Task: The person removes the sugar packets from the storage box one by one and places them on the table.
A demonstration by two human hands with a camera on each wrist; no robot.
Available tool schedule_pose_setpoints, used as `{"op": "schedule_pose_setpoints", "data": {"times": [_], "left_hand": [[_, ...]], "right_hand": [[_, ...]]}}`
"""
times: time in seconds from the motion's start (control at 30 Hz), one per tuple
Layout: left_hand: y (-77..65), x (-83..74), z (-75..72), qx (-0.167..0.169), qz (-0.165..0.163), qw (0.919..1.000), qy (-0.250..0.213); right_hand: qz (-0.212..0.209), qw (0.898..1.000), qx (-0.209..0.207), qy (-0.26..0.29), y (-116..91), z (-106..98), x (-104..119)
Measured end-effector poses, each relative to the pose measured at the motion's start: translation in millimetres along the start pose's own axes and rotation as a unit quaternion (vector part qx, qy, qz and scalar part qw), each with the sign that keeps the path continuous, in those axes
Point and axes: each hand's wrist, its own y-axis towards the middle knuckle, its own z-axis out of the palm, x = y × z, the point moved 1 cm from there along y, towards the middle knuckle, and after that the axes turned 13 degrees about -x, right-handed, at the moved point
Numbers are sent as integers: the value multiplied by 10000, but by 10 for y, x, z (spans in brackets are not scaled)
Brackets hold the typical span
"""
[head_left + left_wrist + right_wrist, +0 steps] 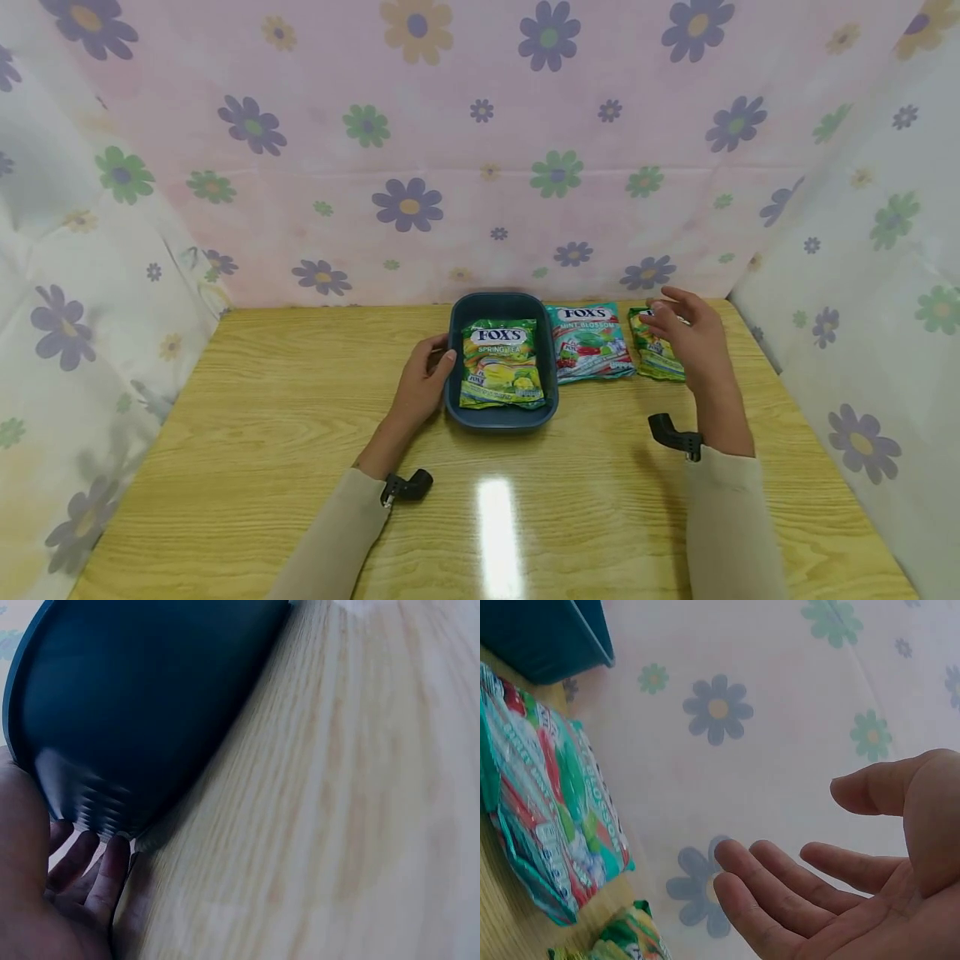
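Observation:
A dark blue plastic bin (501,419) stands on the table with a green-and-yellow Fox's Spring Tea candy bag (501,367) lying in it. My left hand (424,379) holds the bin's left side, thumb at the rim. In the left wrist view, the fingers (111,870) of that hand meet the bin's outer wall (142,697) low down. My right hand (693,337) is raised over another green-and-yellow candy bag (654,354), partly hiding it. The right wrist view shows the right hand's fingers (780,904) spread loosely, thumb apart, holding nothing.
Between the bin and the far-right bag lies a teal Fox's Mint Blossom candy bag (592,342), close against the bin's right side. A flowered cloth (450,167) hangs behind and along both sides of the wooden table (300,433).

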Motion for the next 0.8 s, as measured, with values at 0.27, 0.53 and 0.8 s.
{"op": "schedule_pose_setpoints", "data": {"times": [0.27, 0.53, 0.8], "left_hand": [[-73, -275, -20, 225, 110, 9995, -172], [-96, -353, -19, 245, 242, 9990, -281], [-97, -330, 2, 174, 229, 9992, -288]], "right_hand": [[27, 9994, 317, 147, -68, 187, 145], [-144, 9977, 648, 118, -114, 388, 216], [-211, 9942, 1052, 42, -186, 606, 294]]}}
